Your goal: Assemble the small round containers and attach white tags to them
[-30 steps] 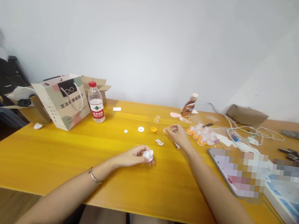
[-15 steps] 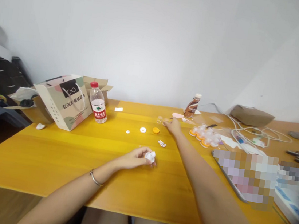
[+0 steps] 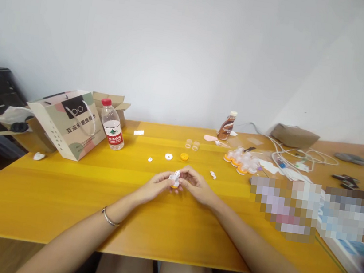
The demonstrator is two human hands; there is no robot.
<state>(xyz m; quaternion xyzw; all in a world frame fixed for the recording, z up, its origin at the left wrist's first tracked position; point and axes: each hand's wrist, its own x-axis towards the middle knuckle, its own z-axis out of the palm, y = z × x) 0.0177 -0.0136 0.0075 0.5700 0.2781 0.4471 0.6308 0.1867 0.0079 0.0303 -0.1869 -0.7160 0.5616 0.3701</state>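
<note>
Over the middle of the table, my left hand (image 3: 159, 183) is closed around a small white plastic part with an orange base (image 3: 174, 185). My right hand (image 3: 195, 186) meets it from the other side, fingers pinched on a small white piece with dark marks (image 3: 177, 173) at the top of that part. Fingers hide where the two pieces touch. A similar white marked piece (image 3: 213, 175) lies to the right. Beyond the hands are a white ring (image 3: 168, 156), an orange round part (image 3: 184, 157), a tiny white part (image 3: 150, 159) and two clear cups (image 3: 192, 144).
Several clear-and-orange assembled pieces (image 3: 242, 160) stand together at right, near a brown drink bottle (image 3: 226, 126) and white cables (image 3: 286, 157). A water bottle (image 3: 113, 125) and paper bag (image 3: 69, 124) stand left. A pixelated area covers the right front.
My right hand has come back from the clear cups to my left hand, now with a white marked piece. The other marked piece lies farther right. The view has shifted slightly.
</note>
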